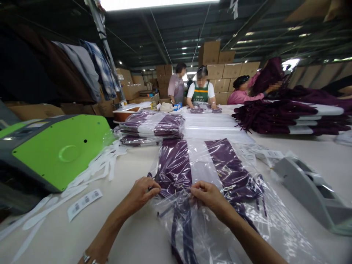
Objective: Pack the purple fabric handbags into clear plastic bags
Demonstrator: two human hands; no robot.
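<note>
A folded dark purple garment (176,163) with a pale strip across its middle lies in a clear plastic bag (275,216) in front of me. My left hand (145,190) is closed in a pinch at the near left corner of the garment, on what looks like the bag's film. With thumb and fingers pressed together, my right hand (206,196) grips the film near the middle of the garment's near edge. Dark straps (183,227) show through the crumpled plastic between my forearms. Glare hides exactly what lies between the fingertips.
Bagged garments (154,124) are stacked beyond. A green-sided machine (66,146) stands left, beside white label strips (85,203). At right are a grey tape dispenser (310,190) and a purple garment pile (288,115). Several people work across the table, including one in a green apron (201,93).
</note>
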